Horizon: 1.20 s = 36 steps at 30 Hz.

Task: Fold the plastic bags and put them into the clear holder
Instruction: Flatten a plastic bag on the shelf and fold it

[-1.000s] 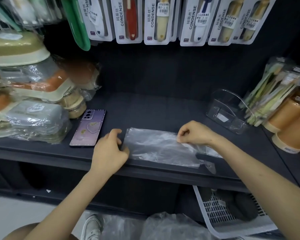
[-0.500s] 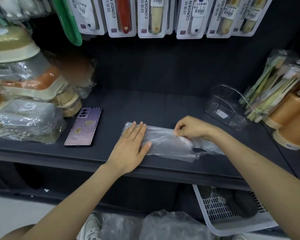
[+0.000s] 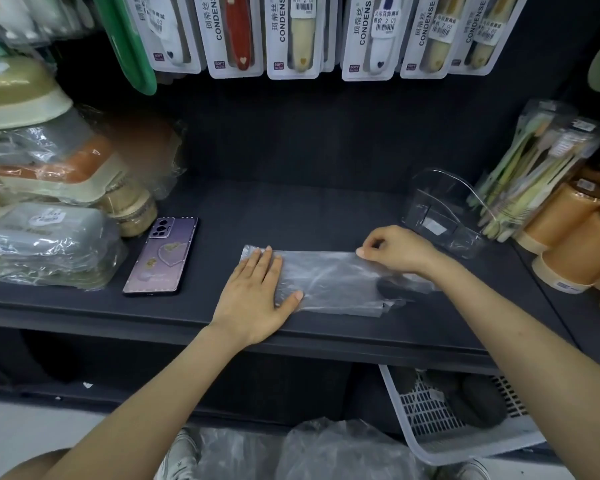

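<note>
A clear plastic bag (image 3: 333,282) lies flat on the dark shelf (image 3: 291,209), folded into a long strip. My left hand (image 3: 257,292) presses flat on the bag's left end with straight fingers. My right hand (image 3: 395,252) pinches the bag's far edge toward its right end. The clear holder (image 3: 440,209) stands on the shelf just behind and to the right of my right hand. More crumpled plastic bags (image 3: 309,452) lie on the floor below, by my shoes.
A purple phone (image 3: 161,256) lies left of the bag. Wrapped boxes (image 3: 45,237) pile up at the far left. Packed cutlery (image 3: 534,174) and orange cups (image 3: 575,237) stand at the right. Carded goods (image 3: 298,32) hang above. A white basket (image 3: 458,414) sits under the shelf.
My left hand went from curled at the bag's left edge to lying flat on the bag. The bag became a narrower strip. My right hand kept its pinch on the far edge.
</note>
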Each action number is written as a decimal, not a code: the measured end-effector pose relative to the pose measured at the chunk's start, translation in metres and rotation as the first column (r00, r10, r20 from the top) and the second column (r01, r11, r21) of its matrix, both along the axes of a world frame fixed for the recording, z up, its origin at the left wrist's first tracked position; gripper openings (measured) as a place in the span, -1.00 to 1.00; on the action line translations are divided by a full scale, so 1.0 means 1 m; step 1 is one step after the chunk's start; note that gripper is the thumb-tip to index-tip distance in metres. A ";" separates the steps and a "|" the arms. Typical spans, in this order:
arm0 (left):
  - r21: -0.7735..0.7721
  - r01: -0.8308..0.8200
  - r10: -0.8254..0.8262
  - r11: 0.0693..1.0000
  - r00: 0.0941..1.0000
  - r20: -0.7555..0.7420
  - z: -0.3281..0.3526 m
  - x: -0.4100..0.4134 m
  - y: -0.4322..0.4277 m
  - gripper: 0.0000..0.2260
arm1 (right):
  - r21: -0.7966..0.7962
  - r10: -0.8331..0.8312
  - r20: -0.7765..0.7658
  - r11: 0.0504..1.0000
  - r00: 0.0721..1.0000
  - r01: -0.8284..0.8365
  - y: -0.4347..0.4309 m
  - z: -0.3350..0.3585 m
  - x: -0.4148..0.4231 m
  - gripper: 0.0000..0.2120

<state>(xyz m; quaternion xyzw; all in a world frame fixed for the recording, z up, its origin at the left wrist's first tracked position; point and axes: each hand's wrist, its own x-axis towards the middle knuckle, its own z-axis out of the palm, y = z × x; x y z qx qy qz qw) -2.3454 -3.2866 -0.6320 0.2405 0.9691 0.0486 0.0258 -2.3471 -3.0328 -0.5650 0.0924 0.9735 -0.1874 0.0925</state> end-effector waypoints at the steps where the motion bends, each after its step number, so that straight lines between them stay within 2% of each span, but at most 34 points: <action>1: -0.003 -0.001 0.001 1.000 1.000 0.005 0.000 0.000 0.000 -0.04 | 0.215 -0.001 -0.065 0.977 0.998 0.015 -0.002 0.001 0.004 -0.73; 2: -0.006 -0.001 0.001 1.000 1.000 0.009 0.000 0.000 0.000 -0.01 | 0.373 0.026 -0.153 0.927 0.988 0.033 -0.009 -0.001 0.008 -0.68; 3: -0.008 0.000 0.000 1.000 1.000 0.012 0.000 0.001 0.000 0.02 | 0.444 0.078 -0.244 0.895 0.967 0.040 -0.019 -0.004 0.012 -0.65; 5: -0.004 0.009 -0.009 1.000 1.000 0.019 0.000 0.001 0.000 0.07 | 0.419 0.203 -0.387 0.908 0.900 -0.025 -0.050 -0.012 0.022 -0.59; 6: 0.003 0.012 -0.012 1.000 1.000 0.022 0.000 0.001 0.000 0.06 | 0.406 0.273 -0.380 0.908 0.884 -0.106 -0.067 -0.018 0.027 -0.54; 8: 0.008 0.017 -0.017 1.000 0.999 0.031 0.001 0.001 0.000 0.05 | 0.408 0.363 -0.200 0.875 0.910 -0.259 -0.090 -0.034 0.034 -0.48; 10: -0.001 0.011 -0.011 1.000 0.999 0.048 0.003 0.001 0.001 0.01 | 0.357 0.326 -0.060 0.890 0.943 -0.285 -0.089 -0.050 0.039 -0.46; 13: -0.007 -0.017 0.017 1.000 0.998 0.067 0.005 0.002 0.001 -0.09 | 0.325 0.192 -0.057 0.932 0.980 -0.164 -0.058 -0.060 0.050 -0.37; 17: -0.025 -0.019 0.021 1.000 0.998 0.066 0.005 0.001 0.000 -0.10 | 0.396 0.027 -0.033 0.918 0.999 -0.012 -0.004 -0.058 0.075 -0.03; 19: -0.042 -0.013 0.015 0.999 0.998 0.053 0.004 0.001 0.000 -0.07 | 0.419 -0.055 -0.036 0.906 0.998 0.065 0.002 -0.052 0.081 0.05; 21: -0.065 -0.008 0.010 0.998 0.999 0.036 0.003 0.000 0.000 -0.05 | 0.449 -0.007 -0.139 0.891 0.990 0.069 -0.017 -0.046 0.077 -0.05; 23: -0.067 -0.010 0.013 0.998 0.999 0.042 0.003 0.000 0.000 -0.03 | 0.411 0.133 -0.194 0.911 0.972 -0.042 -0.055 -0.045 0.067 -0.15; 26: -0.044 -0.017 0.020 0.999 0.998 0.062 0.003 0.000 -0.001 0.00 | 0.326 0.267 -0.138 0.921 0.954 -0.211 -0.091 -0.056 0.053 -0.29; 29: -0.060 -0.014 0.018 0.998 0.998 0.057 0.002 0.000 -0.001 -0.01 | 0.290 0.248 -0.067 0.932 0.967 -0.219 -0.065 -0.061 0.052 -0.44; 31: -0.068 -0.012 0.015 0.998 0.999 0.044 0.001 0.000 -0.001 -0.04 | 0.324 0.176 -0.059 0.934 0.983 -0.148 -0.033 -0.064 0.061 -0.37; 33: -0.060 -0.008 0.010 0.998 0.999 0.035 0.002 -0.001 -0.001 -0.07 | 0.367 0.105 -0.081 0.928 0.991 -0.068 -0.008 -0.064 0.072 -0.15; 35: -0.056 -0.005 0.008 0.998 0.999 0.047 0.002 0.000 -0.002 -0.04 | 0.402 0.133 -0.206 0.915 0.970 -0.040 -0.002 -0.058 0.083 -0.05; 36: -0.050 -0.007 0.010 0.999 0.998 0.056 0.002 0.000 -0.002 -0.03 | 0.402 0.204 -0.309 0.913 0.929 -0.067 -0.004 -0.055 0.089 -0.11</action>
